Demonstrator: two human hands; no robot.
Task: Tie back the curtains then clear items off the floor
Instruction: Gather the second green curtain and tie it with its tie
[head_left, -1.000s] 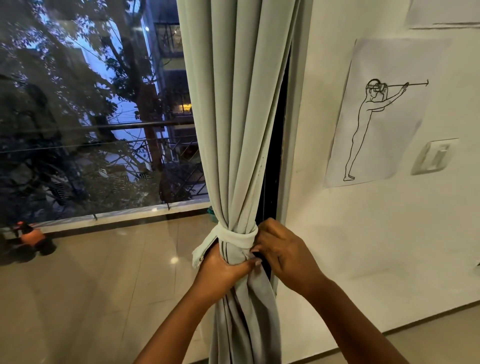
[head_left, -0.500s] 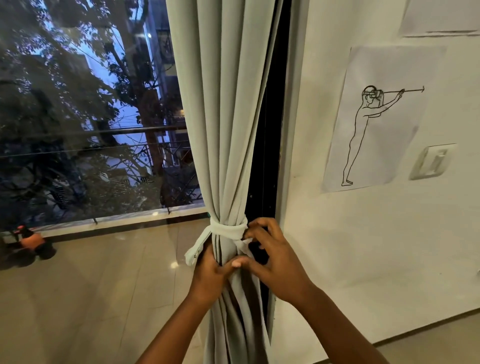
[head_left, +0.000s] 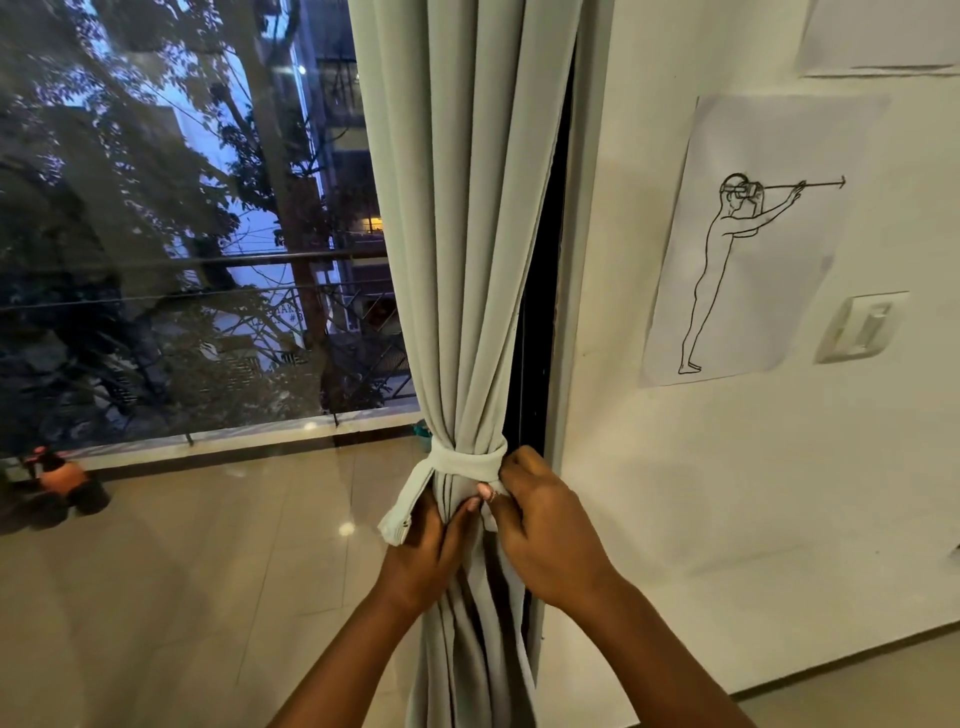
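A pale grey-green curtain (head_left: 462, 234) hangs gathered beside the dark window frame. A matching fabric tie-back (head_left: 462, 460) wraps tightly around it at waist height, one loose end (head_left: 397, 525) drooping at the left. My left hand (head_left: 426, 556) grips the bunched curtain just below the band. My right hand (head_left: 540, 525) pinches the band's other end at the curtain's right side, fingertips nearly touching the left thumb.
Large glass window (head_left: 182, 234) at left with a balcony railing and trees outside. An orange and black toy (head_left: 57, 486) sits on the floor at far left. The white wall holds a line-drawing poster (head_left: 748, 244) and a switch plate (head_left: 862, 327).
My right hand shifted from the band's front to pinching its end at the right. The left hand slid slightly lower on the curtain. The view moved closer and a little up.
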